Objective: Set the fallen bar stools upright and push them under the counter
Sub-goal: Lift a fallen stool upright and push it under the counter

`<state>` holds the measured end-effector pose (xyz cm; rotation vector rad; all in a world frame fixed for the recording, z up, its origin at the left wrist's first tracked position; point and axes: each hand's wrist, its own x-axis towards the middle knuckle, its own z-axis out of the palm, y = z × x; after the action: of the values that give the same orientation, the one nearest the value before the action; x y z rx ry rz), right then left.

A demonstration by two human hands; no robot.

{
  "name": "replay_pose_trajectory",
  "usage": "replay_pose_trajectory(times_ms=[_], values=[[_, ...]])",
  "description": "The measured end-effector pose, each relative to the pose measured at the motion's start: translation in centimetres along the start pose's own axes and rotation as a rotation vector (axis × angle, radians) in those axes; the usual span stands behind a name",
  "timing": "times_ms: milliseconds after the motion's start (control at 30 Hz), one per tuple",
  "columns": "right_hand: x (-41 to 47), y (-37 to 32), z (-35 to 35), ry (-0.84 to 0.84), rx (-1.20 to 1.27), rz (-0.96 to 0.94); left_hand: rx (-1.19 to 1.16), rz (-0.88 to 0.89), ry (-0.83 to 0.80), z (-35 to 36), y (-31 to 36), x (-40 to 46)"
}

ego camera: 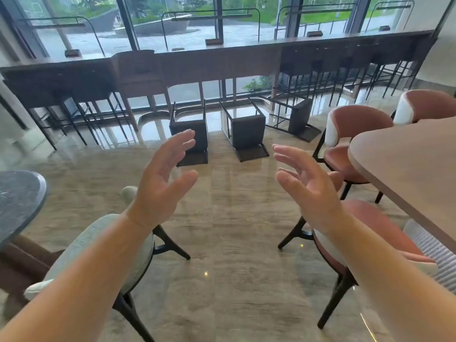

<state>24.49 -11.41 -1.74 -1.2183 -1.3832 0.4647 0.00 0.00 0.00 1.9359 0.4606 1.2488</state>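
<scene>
Three dark square bar stools with thin black metal legs (248, 130) lie tipped on the shiny beige stone floor (227, 230), near the long brown wooden counter (222, 49) by big windows. The left hand (162, 178) and right hand (304, 183) hang apart, fingers spread, holding nothing.

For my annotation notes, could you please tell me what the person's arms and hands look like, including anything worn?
The left hand and right hand are bare: no gloves, rings, watch or bracelets visible. Both forearms are uncovered too, with no sleeve in view.
</scene>
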Motion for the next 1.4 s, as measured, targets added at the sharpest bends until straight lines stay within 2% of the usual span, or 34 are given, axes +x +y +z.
replay_pose_trajectory(times_ms=[267, 667, 1033, 1400], values=[[8.1, 4.0, 5.8, -0.023, -0.019, 0.105, 0.02, -0.066, -0.035, -4.6, -8.1, 6.5], [17.7, 9.3, 10.2, -0.014, -0.017, 0.116, 0.031, -0.074, -0.064, -8.6, -17.2, 13.6], [28.4, 19.2, 6.7, 0.0, 0.045, 0.103, 0.073, -0.102, -0.068, -5.0, -25.6, 24.0], [43.4, 29.2, 0.3, -0.101, 0.069, 0.07, 0.099, -0.155, 0.009, 0.1, -34.1, 37.2]])
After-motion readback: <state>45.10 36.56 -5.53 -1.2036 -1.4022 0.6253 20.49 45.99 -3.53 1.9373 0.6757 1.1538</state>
